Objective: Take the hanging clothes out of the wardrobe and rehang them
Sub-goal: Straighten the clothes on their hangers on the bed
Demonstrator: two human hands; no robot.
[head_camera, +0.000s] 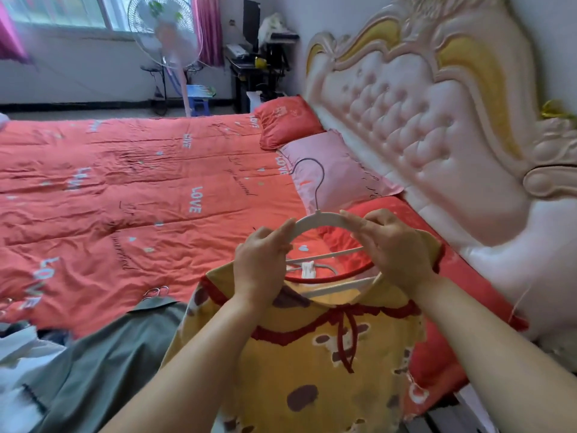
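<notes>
A yellow top [315,364] with brown spots, red trim and a red bow lies on the bed in front of me. A white plastic hanger [318,218] with a dark metal hook sits in its red neckline. My left hand [260,264] grips the hanger's left shoulder together with the fabric there. My right hand [393,245] grips the hanger's right shoulder over the top's sleeve. The hanger's lower bars show inside the collar.
A grey-green garment [103,360] lies left of the top, with metal hanger hooks [156,292] near its collar. White cloth [18,354] sits at the far left. The red quilt [125,189], pillows [331,170] and pink headboard [437,126] fill the rest; a fan [168,35] stands by the window.
</notes>
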